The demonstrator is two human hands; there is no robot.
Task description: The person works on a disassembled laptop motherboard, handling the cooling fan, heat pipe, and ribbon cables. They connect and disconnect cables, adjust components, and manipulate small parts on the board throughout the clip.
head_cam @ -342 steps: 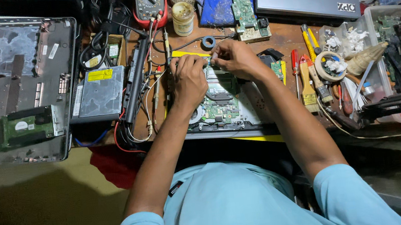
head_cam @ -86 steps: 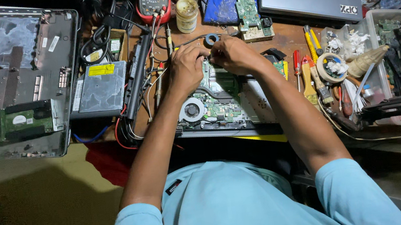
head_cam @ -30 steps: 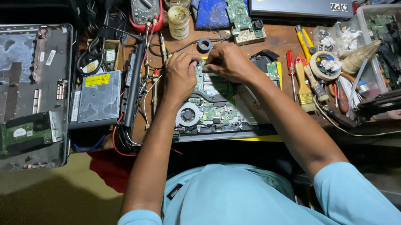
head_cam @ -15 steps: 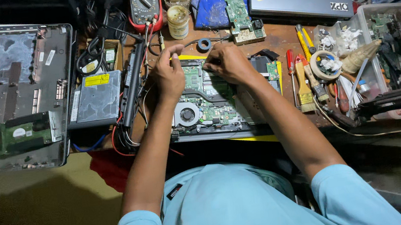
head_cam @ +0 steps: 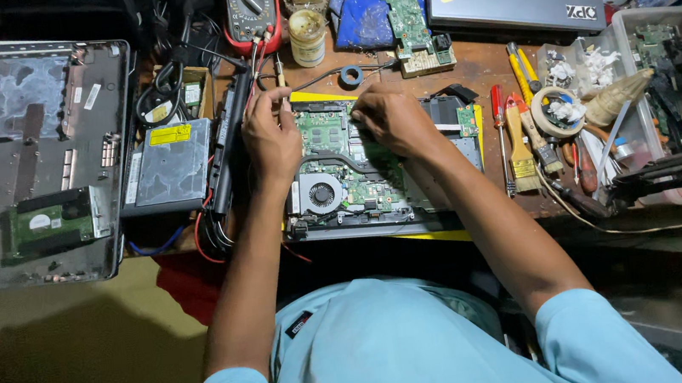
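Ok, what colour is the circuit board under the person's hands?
Green, as the head view shows: the circuit board lies beneath both hands.

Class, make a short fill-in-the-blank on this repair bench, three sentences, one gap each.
1. Both hands, left hand and right hand, rest over the green laptop ___.
2. The round black cooling fan lies nearer the ___ hand.
3. The red-cased multimeter has a round ___ in its middle.

Missing words: motherboard; left; dial

Single head cam, looking steeply down over the person's own shoulders onto the workbench [head_cam: 482,73]. Mid-range: both forearms fully in frame, laptop motherboard [head_cam: 347,174] near centre, opened laptop base shell [head_cam: 29,158] at left edge. No second view, so no overlap.
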